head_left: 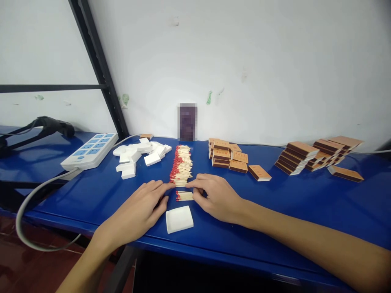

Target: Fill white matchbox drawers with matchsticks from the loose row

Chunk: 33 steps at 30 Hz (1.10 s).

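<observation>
A long row of red-tipped matches (pixel 181 165) lies on the blue table (pixel 305 195). A small separate bunch of matches (pixel 184 196) lies nearer me, between my hands. My left hand (pixel 143 205) touches its red-tipped end with stretched fingers. My right hand (pixel 215 195) presses the other end with its fingertips together. An empty white matchbox tray (pixel 179 219) lies just in front of the bunch, beside my left hand.
Several white trays (pixel 139 154) are heaped at the back left, next to a white and blue power strip (pixel 90 150). Brown matchbox sleeves (pixel 227 155) are stacked at the back centre, more stacks (pixel 317 156) at the right. A black frame post (pixel 100 69) rises at the left.
</observation>
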{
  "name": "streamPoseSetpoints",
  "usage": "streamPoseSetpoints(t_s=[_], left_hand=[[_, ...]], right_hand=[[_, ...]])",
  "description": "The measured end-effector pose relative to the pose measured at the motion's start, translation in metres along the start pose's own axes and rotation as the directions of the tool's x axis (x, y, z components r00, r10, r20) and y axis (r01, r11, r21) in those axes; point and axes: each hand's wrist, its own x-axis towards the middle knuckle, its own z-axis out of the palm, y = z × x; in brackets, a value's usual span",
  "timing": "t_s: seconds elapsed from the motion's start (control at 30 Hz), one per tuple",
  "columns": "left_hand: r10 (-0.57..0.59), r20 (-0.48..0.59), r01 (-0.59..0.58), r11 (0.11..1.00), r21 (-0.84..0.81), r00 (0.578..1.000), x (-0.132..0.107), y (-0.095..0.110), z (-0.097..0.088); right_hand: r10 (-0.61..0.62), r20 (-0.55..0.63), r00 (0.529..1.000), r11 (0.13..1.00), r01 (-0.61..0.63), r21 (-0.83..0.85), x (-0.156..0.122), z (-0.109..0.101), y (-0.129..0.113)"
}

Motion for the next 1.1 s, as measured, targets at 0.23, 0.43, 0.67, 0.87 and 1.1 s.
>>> streamPoseSetpoints(t_s=[0.23, 0.43, 0.67, 0.87, 1.1], left_hand=[[0.006, -0.005, -0.006, 1.0, 0.016, 1.0, -0.0007, -0.0019, 0.0003], [-0.012, 0.032, 0.01, 0.999, 0.041, 0.999, 0.0003, 0.0007, -0.001], [0.005, 0.011, -0.006, 0.999, 0.049, 1.0, -0.0005, -0.001, 0.0004], [0.046, -0.014, -0.045, 0.997, 0.065, 0.999, -0.0002, -0.0016, 0.0007], [0.024, 0.012, -0.025, 0.997, 0.071, 1.0, 0.0011, -0.0019, 0.0015]], right_hand=[[0.007, 0.025, 1.0, 1.0, -0.007, -0.007, 0.0009, -0.0015, 0.0004], [0.009, 0.028, 1.0, 1.0, -0.009, 0.014, 0.0021, -0.0019, 0.0001], [0.047, 0.018, 0.999, 0.995, -0.048, 0.084, 0.0038, 0.0002, 0.0031], [0.063, 0.016, 0.998, 0.989, -0.065, 0.134, 0.003, 0.0005, 0.0056], [0.075, 0.008, 0.997, 0.983, -0.075, 0.166, 0.0035, 0.0003, 0.0054]])
